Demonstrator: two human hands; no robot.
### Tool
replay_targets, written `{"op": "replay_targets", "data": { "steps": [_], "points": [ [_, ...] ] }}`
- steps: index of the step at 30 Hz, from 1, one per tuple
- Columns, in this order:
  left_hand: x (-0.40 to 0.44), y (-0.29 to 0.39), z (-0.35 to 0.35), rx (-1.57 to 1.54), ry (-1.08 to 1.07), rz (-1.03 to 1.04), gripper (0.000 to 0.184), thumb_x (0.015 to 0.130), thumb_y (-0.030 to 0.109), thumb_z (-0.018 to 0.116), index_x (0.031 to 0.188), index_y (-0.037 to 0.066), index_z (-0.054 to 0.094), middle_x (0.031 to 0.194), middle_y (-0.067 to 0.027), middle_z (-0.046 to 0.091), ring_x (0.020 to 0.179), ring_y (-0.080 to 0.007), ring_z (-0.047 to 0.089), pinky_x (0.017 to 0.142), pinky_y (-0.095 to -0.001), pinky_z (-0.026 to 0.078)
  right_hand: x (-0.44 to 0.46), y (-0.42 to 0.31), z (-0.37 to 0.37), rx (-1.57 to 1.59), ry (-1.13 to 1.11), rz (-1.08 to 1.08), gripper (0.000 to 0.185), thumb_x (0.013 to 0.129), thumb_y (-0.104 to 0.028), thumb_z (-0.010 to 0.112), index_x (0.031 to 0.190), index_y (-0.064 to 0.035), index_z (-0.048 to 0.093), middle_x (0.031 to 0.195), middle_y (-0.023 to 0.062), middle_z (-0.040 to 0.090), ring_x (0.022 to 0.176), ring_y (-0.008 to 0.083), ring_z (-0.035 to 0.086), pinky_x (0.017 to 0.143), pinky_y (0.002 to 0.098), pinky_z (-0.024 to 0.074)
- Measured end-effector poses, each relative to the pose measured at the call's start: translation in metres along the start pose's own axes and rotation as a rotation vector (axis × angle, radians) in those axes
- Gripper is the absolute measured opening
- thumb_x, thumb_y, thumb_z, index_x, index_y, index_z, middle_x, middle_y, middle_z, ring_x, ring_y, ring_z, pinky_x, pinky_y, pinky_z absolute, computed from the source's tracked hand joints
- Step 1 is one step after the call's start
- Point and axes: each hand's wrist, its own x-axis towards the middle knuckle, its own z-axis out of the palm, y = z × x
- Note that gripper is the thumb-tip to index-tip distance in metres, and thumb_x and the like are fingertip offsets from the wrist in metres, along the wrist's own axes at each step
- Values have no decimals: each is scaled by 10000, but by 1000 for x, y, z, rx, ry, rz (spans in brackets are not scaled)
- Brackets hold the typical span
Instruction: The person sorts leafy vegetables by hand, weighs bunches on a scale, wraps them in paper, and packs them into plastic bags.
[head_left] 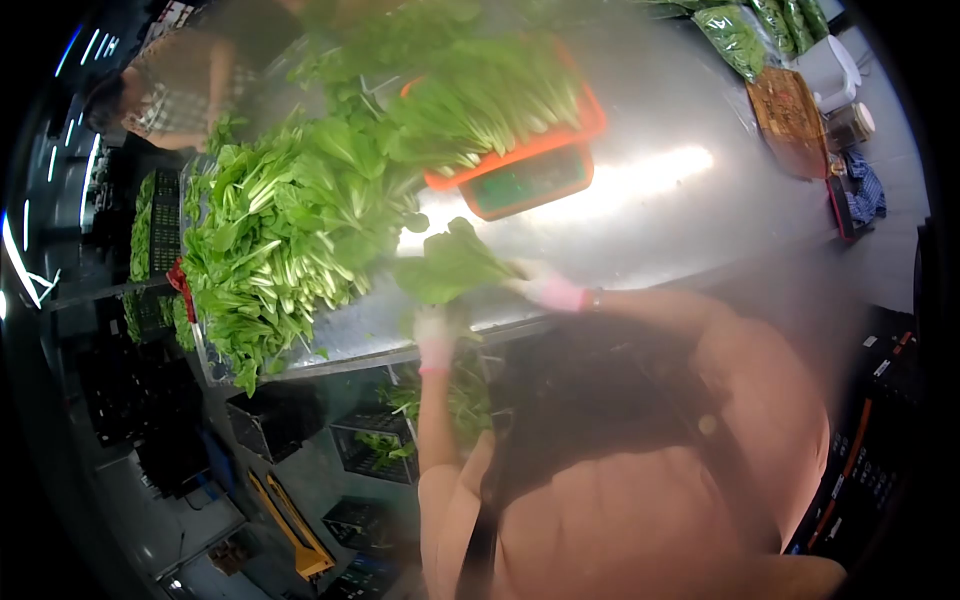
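My right hand [550, 288], in a white glove with a pink cuff, is closed on the stem end of a leafy green [455, 262]. Its broad leaves point left over the near edge of the table. Just below those leaves is my left hand [433, 337], gloved the same way. Its fingers are blurred and partly covered by the leaf, so their grip does not show. To the left lies a large heap of leafy greens [290, 230] with pale stems. Beyond my hands, more greens [490, 100] fill an orange basket [592, 118].
The metal table [660, 220] carries a wooden board [788, 115], bagged greens [735, 40] and a jar [850, 125] at the right. A co-worker [185, 90] stands across at upper left. Below are a crate with greens [375, 445] and a yellow pallet jack [295, 530].
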Motion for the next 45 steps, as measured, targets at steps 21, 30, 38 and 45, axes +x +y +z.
{"op": "replay_targets", "data": {
  "steps": [21,30,38,45],
  "points": [
    [24,-28,36,-206,159,-146,186,831,190,585,940,39,574,834,-148,592,791,-308,579,741,-398,465,-13,-54,-57,291,293,81,321,897,-193,529,1139,16,498,848,54,574,679,95,535,609,232,460],
    [-20,-24,-6,-199,2,-241,157,736,91,639,882,63,589,838,-167,556,778,-343,552,706,-412,445,46,-131,-99,18,775,-352,223,845,-109,555,1032,12,545,677,76,576,590,136,567,557,262,446],
    [-136,-93,-79,0,562,-778,107,701,-35,563,799,-14,602,818,-155,613,736,-269,585,713,-357,468,111,-82,-132,-893,553,-245,499,819,-379,585,1216,-104,457,1024,151,585,919,341,578,778,425,466],
    [-226,-119,-87,-30,97,-1249,453,697,269,668,1040,-15,586,991,-200,633,925,-340,600,826,-389,449,84,-86,-140,-665,508,-145,471,800,-306,622,1212,-138,468,1029,110,602,966,273,579,753,374,485]
  ]
}}
